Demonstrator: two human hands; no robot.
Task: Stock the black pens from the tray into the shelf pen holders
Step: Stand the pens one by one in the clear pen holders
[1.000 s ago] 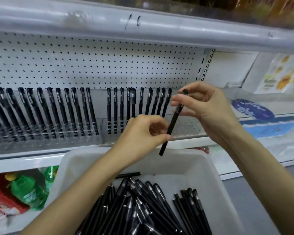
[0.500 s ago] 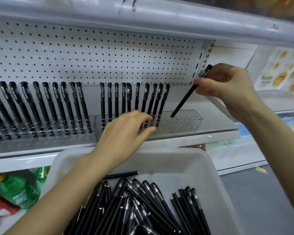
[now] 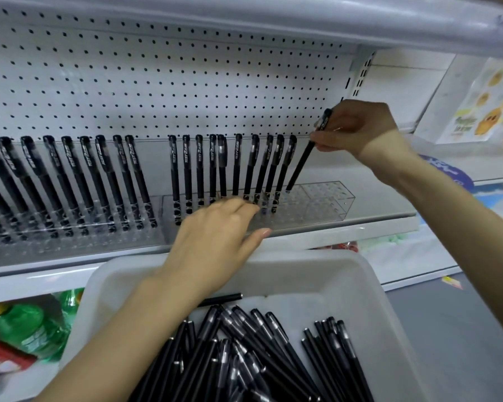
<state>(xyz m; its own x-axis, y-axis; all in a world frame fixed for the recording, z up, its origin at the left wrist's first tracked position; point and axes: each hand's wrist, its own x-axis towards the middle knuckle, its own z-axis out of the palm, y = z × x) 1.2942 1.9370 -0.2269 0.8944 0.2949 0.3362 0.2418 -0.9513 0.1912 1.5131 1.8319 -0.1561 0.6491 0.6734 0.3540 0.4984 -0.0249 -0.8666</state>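
while our right hand pinches a black pen near its cap, tilted with its tip at the top of the clear pen holder, just right of the row of pens standing in it, our left hand lies against the front of that holder, fingers straight and holding nothing. below and in front of the holder, the white tray carries a heap of loose black pens.
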